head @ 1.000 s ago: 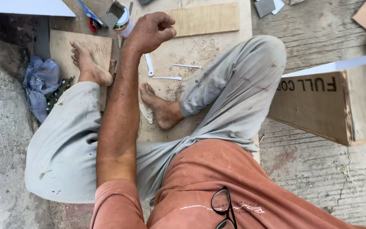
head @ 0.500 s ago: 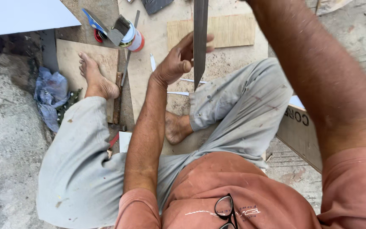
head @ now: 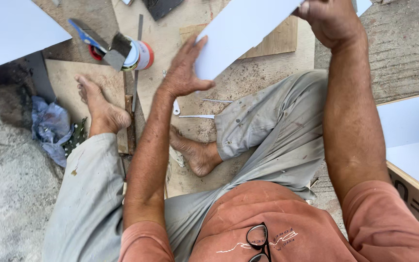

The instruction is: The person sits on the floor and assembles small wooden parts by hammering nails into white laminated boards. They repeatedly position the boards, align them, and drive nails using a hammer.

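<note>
The white panel (head: 241, 34) is up off the floor, tilted, running from the middle of the view toward one o'clock, where it leaves the frame. The right hand (head: 333, 22) is clamped on its upper edge, fingers curled over it. The left hand (head: 183, 73) meets the lower end at about seven o'clock. Its fingers are spread and laid flat against the board with the thumb below the corner, steadying rather than gripping.

I judge this to be a handling step: the board is carried and turned between both hands above the lap, not yet set on anything. Moving it further calls for a firmer hold from the left hand, since only the right truly grips.

Beneath the panel, a plywood piece (head: 272, 41) lies on the sawdust-strewn floor (head: 248, 80). At nine o'clock stands a glue can (head: 139, 54) with a scraper (head: 115, 51) resting across it. Thin white strips (head: 197, 116) lie at six o'clock, near a bare foot (head: 195, 153). A white-lined box (head: 413, 145) sits at four o'clock, well apart, and a crumpled blue rag (head: 49, 126) lies far out at eight.
</note>
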